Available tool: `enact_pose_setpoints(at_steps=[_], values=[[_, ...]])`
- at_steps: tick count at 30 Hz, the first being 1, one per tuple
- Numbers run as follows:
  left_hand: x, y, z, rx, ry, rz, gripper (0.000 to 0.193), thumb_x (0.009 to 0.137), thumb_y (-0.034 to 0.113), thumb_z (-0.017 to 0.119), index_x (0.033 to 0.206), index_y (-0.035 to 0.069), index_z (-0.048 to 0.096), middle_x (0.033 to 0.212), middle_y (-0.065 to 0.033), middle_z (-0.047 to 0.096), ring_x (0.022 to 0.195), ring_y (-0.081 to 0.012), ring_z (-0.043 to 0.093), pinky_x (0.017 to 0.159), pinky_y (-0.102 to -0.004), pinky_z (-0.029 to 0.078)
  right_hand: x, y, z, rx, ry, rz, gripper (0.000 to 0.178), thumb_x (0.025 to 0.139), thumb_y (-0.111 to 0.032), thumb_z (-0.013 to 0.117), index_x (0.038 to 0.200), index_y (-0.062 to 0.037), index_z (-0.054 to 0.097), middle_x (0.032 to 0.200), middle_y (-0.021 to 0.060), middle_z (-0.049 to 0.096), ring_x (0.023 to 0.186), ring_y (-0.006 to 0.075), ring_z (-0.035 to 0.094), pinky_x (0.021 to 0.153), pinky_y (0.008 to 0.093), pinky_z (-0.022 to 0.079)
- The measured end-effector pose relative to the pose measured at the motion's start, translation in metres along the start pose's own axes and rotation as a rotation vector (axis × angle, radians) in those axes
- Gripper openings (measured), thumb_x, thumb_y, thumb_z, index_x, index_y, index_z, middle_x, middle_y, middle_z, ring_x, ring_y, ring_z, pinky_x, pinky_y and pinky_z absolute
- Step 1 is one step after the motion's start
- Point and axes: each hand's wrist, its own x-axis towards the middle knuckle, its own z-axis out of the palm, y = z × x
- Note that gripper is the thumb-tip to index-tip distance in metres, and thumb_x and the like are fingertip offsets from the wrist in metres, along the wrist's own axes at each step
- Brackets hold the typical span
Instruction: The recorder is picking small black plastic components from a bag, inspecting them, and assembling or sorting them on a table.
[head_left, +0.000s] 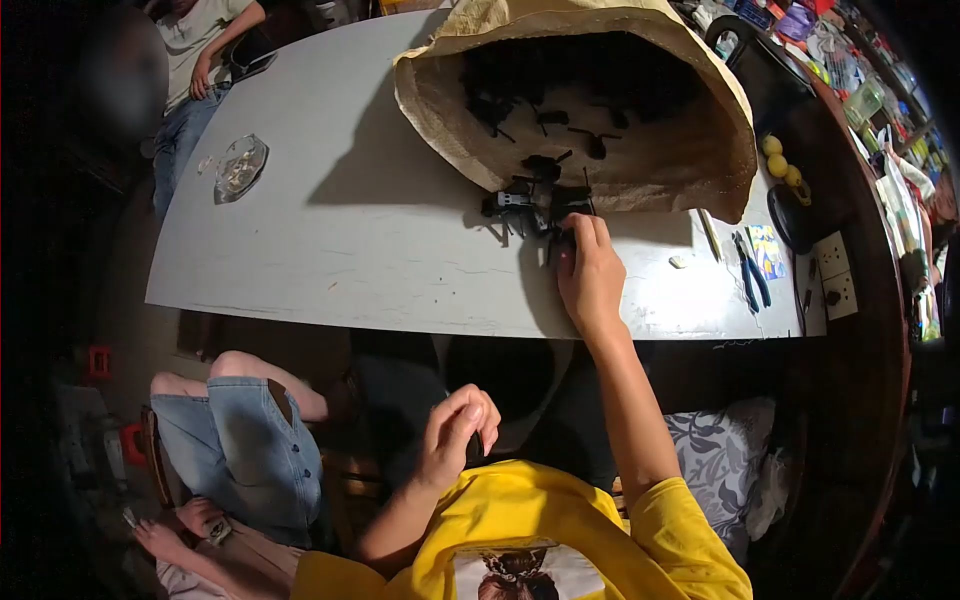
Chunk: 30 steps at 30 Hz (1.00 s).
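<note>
A tan woven sack (640,190) lies on the white table with its mouth toward me. Inside is a dark heap of small black pieces (590,75), some with thin stems. More black pieces (515,203) with pale grey parts are clustered at the sack's lip. My right hand (592,275) reaches over the table edge, its fingers closed at this cluster on a black piece whose exact kind I cannot make out. My left hand (462,432) is held near my body, below the table edge. Its fingers are curled, with something dark partly showing beneath them.
Blue-handled pliers (751,272) and a small white lump (678,262) lie on the white table (400,275) at right. A glass ashtray (241,168) stands at left. One person sits close on my left, another at the far left. Wall sockets (836,275) are at right.
</note>
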Motion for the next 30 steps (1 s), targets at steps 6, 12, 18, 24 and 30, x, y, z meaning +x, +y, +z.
enact_pose_setpoints(at_steps=[6,12,18,24,30], values=[[0.005,-0.001,0.007,0.057,0.091,0.004,0.013,0.093,0.016,0.044,0.087,0.003,0.044,0.072,-0.0037,0.047,0.058,-0.0103,0.048,0.054,-0.0216,0.042,-0.002,-0.002,-0.012,0.287,0.075,0.094,0.032,0.074,0.005,0.052,0.104,-0.0053,0.055,0.092,0.0075,0.052,0.071,0.0163,0.052,0.06,0.025,0.042],[0.004,-0.004,0.012,0.658,0.225,0.202,0.032,0.079,0.003,0.062,0.107,0.0,0.047,0.078,-0.0018,0.046,0.071,-0.0121,0.046,0.068,-0.0229,0.04,-0.063,-0.034,-0.04,0.684,-0.103,0.333,0.014,0.09,-0.008,0.047,0.089,0.0014,0.057,0.067,-0.0018,0.051,0.051,0.0023,0.044,0.046,0.0165,0.033],[0.007,-0.001,0.017,0.839,0.158,0.446,0.035,0.072,0.003,0.069,0.104,0.003,0.056,0.08,-0.0098,0.059,0.065,-0.0212,0.058,0.057,-0.0283,0.048,-0.109,-0.062,-0.054,0.815,-0.264,0.49,0.019,0.087,-0.013,0.053,0.086,0.0041,0.062,0.071,0.0077,0.058,0.058,0.0106,0.052,0.052,0.0221,0.041],[0.008,0.005,0.013,0.767,0.105,0.438,0.027,0.074,-0.001,0.065,0.1,0.002,0.061,0.077,-0.0104,0.06,0.065,-0.0217,0.059,0.057,-0.0272,0.047,-0.11,-0.047,-0.046,1.109,-0.425,0.244,0.048,0.093,-0.038,0.038,0.079,0.0032,0.058,0.079,0.0096,0.054,0.068,0.015,0.052,0.058,0.0263,0.04],[-0.002,0.01,0.014,0.672,0.127,0.324,0.022,0.077,-0.002,0.062,0.099,0.001,0.06,0.082,-0.0105,0.06,0.07,-0.0187,0.059,0.061,-0.0266,0.046,-0.106,-0.065,-0.064,0.779,-0.629,0.192,0.03,0.09,-0.017,0.042,0.069,0.0022,0.05,0.06,0.0106,0.047,0.054,0.026,0.045,0.052,0.0345,0.036]])
